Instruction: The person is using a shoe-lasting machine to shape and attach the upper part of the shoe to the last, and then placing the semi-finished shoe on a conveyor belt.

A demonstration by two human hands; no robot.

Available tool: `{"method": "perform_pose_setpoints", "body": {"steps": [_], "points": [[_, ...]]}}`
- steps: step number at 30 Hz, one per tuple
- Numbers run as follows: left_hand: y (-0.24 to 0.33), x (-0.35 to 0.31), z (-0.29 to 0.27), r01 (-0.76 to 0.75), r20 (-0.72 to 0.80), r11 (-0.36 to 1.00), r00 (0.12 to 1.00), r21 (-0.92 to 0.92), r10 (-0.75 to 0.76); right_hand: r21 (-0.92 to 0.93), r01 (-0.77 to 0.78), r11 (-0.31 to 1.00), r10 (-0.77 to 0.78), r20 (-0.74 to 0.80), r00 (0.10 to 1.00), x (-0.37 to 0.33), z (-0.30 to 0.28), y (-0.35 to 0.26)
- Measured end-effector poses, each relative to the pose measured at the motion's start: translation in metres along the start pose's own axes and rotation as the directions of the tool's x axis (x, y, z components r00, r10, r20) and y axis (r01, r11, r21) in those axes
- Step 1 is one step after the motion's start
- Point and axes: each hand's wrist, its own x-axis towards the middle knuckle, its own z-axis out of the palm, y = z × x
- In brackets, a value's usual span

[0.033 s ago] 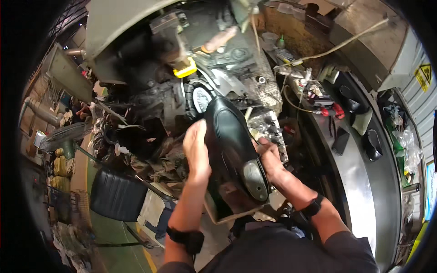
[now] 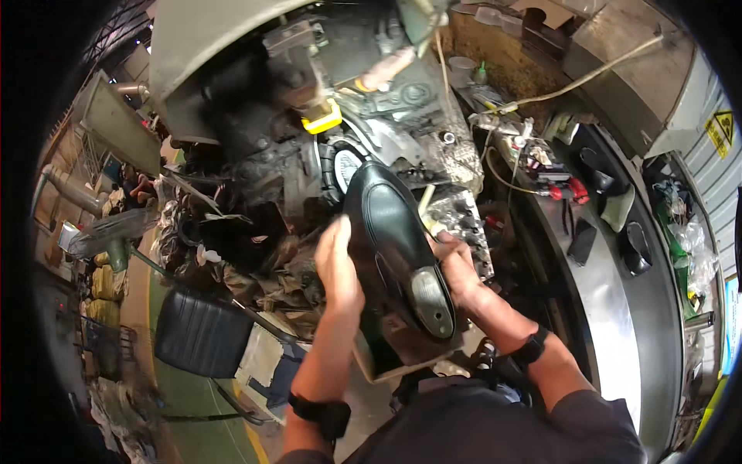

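Note:
Between my two hands is a black leather shoe, its toe pointing away from me toward the machine. A metal last fills its heel end, with a small hole near the tip. My left hand lies along the shoe's left side, fingers together and pressed to it. On the other side my right hand grips the shoe's edge; its fingertips are partly hidden beneath. Close to the toe is a wheel with a ridged black rim and a pale centre. Whether the shoe touches the wheel, I cannot tell.
A yellow guard piece sits above the wheel, under a grey machine hood. To the right runs a metal conveyor carrying more black shoes and a red air tool. A black chair stands at left.
The whole view has shifted slightly. The shoe and both hands keep nearly the same place relative to the wheel.

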Motion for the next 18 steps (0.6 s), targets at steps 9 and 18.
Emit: {"method": "perform_pose_setpoints", "body": {"steps": [9,18], "points": [[0.014,0.023,-0.025,0.434,-0.127,0.804,0.844,-0.407,-0.520,-0.016,-0.064,0.998,0.064,-0.018,0.998,0.077,0.069,0.029],[-0.008,0.071,-0.023,0.491,-0.082,0.677,0.774,-0.549,-0.628,-0.088,0.015,0.996,-0.019,-0.051,0.999,0.126,0.067,0.038]]}}
